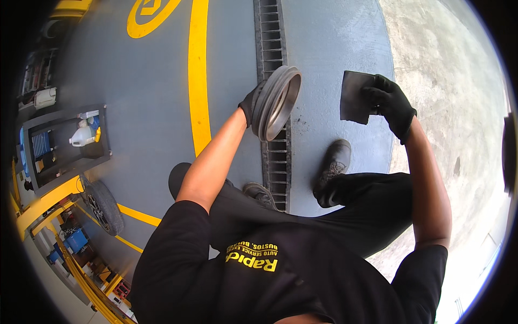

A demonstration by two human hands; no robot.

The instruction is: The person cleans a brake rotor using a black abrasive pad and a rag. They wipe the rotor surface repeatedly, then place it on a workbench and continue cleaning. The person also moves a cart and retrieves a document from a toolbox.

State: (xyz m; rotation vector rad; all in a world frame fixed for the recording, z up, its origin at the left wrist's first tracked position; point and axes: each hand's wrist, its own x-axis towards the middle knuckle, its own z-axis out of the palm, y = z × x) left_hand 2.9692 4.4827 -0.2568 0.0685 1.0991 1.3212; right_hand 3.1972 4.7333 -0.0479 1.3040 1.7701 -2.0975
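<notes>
My left hand, in a black glove, grips the outer side of a grey metal brake drum. The drum is tilted, its open side turned to the right, and grooves run round its outside. Most of my left fingers are hidden behind it. Off to the right, apart from the drum, my gloved right hand pinches a dark sheet of sandpaper by its right edge. The sheet hangs roughly flat, and its lower edge looks torn.
Below the drum a grated floor drain crosses the blue-grey floor. My shoes stand around it. A yellow line lies to the left. Farther left are a dark cart with bottles, a wheel and yellow lift parts.
</notes>
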